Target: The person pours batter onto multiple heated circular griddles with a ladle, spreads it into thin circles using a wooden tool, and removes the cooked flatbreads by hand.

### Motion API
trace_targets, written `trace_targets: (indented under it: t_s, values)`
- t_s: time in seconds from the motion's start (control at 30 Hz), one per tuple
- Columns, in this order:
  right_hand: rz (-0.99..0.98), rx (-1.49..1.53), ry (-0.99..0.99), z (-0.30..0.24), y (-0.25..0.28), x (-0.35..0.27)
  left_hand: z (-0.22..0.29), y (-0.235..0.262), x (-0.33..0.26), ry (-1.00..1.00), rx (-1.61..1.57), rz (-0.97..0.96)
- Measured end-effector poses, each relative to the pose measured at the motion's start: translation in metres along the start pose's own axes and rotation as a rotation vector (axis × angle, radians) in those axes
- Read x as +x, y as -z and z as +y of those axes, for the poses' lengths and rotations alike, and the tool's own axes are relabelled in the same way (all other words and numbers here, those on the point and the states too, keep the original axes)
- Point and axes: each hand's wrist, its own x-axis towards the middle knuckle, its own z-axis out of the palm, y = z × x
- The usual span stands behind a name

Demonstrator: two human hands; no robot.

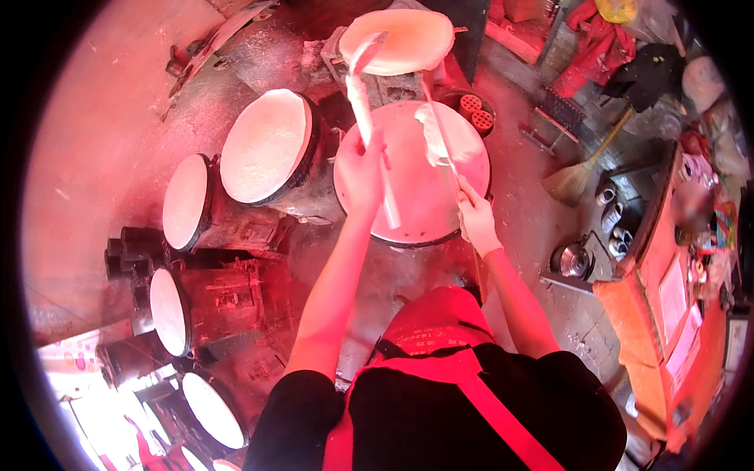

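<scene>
In the head view, the left hand (363, 169) was clenched around a long pale stick (369, 125) that rose steeply from the fist, its upper end draped in a thin white sheet (366, 53). The right hand (474, 220) gripped a thinner rod (440, 129), which ran up and away across a round griddle (408, 200); a scrap of white sheet (436, 141) clung to that rod over the griddle's far side. Both hands hovered above the griddle's near half. Beyond it sat a second round plate (408, 39) with a pale top. To the left stood a row of drums (263, 145) with white round faces, tilted on their sides, curving down toward the lower left. A broom (577, 177) lay on the floor to the right, near a small pot (572, 261) and an orange cabinet (652, 314). The person wore a red apron (440, 330) over black.
</scene>
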Motion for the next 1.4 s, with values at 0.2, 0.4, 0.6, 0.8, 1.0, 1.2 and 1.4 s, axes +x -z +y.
trace_targets:
  t_s: [0.2, 0.4, 0.6, 0.8, 1.0, 1.2, 1.4]
  values:
    - [0.310, 0.378, -0.201, -0.015, -0.028, -0.099, -0.029, 0.120, -0.063, 0.801, -0.418, -0.052]
    - [0.238, 0.512, -0.114, 0.001, -0.092, -0.055, -0.004, 0.172, -0.147, 0.734, -0.515, -0.036]
    - [-0.035, 0.418, -0.336, -0.055, -0.083, -0.080, -0.031, 0.230, -0.198, 0.787, -0.478, 0.114]
    - [0.297, 0.319, -0.273, -0.034, -0.070, -0.091, -0.068, 0.260, -0.247, 0.852, -0.330, 0.261]
    - [-0.007, 0.241, -0.276, -0.049, -0.098, -0.034, -0.077, 0.251, -0.274, 0.876, -0.396, 0.308]
    - [-0.364, 0.207, -0.412, -0.080, -0.034, -0.062, -0.076, 0.243, -0.290, 0.896, -0.463, 0.489]
    - [-0.104, 0.181, -0.296, -0.048, -0.016, -0.016, -0.079, 0.220, -0.308, 0.884, -0.334, 0.665]
